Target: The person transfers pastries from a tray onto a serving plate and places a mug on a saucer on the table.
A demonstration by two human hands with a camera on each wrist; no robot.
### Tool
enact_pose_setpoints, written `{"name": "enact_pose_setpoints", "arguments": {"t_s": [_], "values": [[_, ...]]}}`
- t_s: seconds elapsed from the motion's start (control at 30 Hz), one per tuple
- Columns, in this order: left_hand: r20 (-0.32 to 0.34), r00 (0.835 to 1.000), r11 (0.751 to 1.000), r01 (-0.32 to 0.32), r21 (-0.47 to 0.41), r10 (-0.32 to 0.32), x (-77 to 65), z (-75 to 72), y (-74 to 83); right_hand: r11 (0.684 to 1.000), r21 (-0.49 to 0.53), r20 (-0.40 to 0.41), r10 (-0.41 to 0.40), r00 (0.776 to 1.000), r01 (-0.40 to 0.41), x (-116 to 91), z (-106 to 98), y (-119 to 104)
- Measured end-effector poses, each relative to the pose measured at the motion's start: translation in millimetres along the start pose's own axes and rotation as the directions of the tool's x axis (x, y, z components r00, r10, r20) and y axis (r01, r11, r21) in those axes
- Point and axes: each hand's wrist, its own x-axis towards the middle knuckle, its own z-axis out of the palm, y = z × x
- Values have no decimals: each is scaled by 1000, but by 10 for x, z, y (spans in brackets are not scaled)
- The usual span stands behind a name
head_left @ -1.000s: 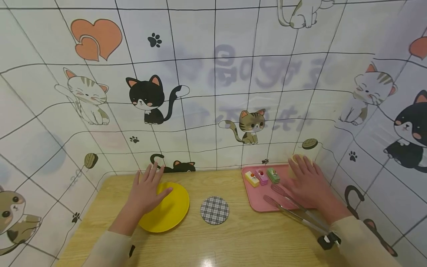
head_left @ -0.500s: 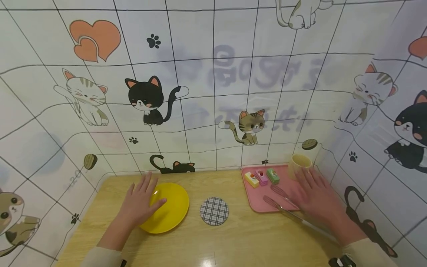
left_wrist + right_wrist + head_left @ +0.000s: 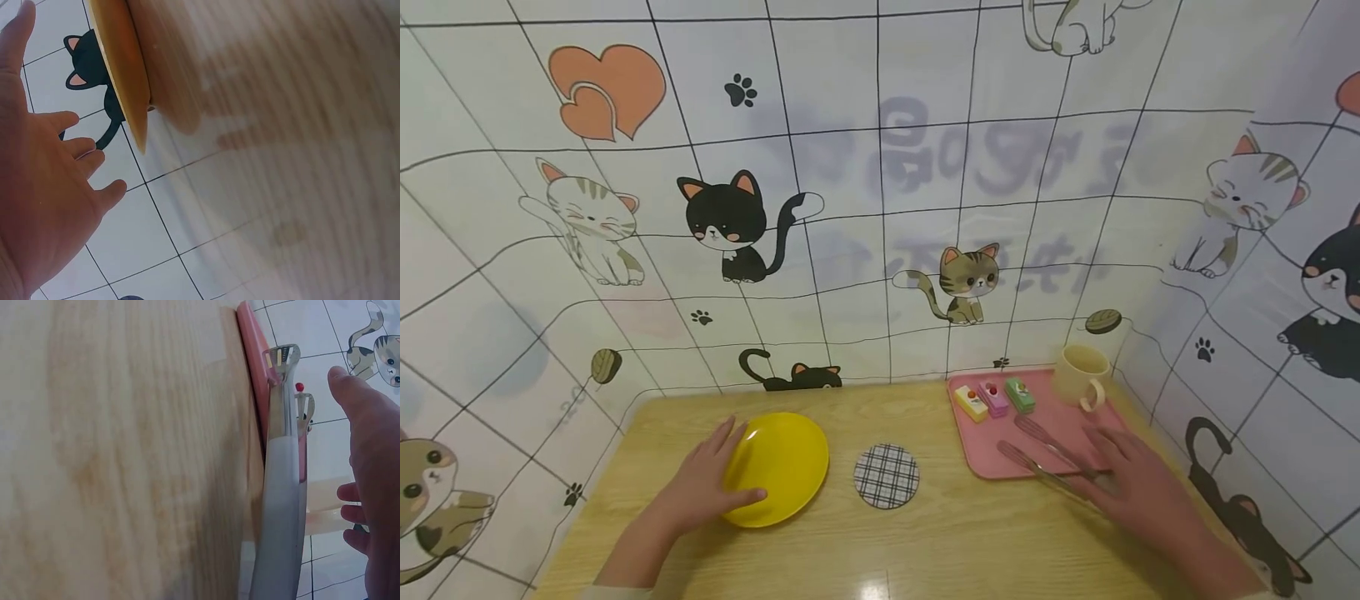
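Observation:
My left hand hovers over the left rim of a yellow plate, fingers and thumb spread. In the left wrist view a gap shows between that hand and the plate. On the right, my right hand hangs above a pair of tongs with slotted metal tips and pale handles. The right wrist view has the tongs lying below the hand, not gripped. Their tips rest over a pink tray; their rear end is hidden under the hand in the head view.
Three small toy cakes, yellow, pink and green, sit at the tray's back left. A cream mug stands in its back right corner. A round checked coaster lies mid-table. Cat-patterned walls enclose the wooden table.
Both hands have drawn back toward the front edge. The right hand has moved off the mug to above the tongs, uncovering the mug. The left hand has slid to the plate's left side.

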Motion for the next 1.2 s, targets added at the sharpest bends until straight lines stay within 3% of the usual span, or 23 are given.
{"name": "enact_pose_setpoints", "arguments": {"t_s": [0.37, 0.6, 0.67, 1.2], "values": [[47, 998, 998, 37, -41, -35, -87, 18, -69, 999, 37, 8, 21, 1000, -21, -205, 46, 109], [90, 994, 995, 72, -73, -65, -162, 49, -99, 989, 62, 148, 122, 981, -133, -286, 43, 118], [98, 993, 993, 76, -89, -67, -190, 60, -107, 986, 79, 154, 133, 979, -147, -310, 64, 117], [137, 988, 990, 89, -106, -74, -216, 84, -101, 976, 156, 98, 136, 986, -150, -418, 158, 148]]}}
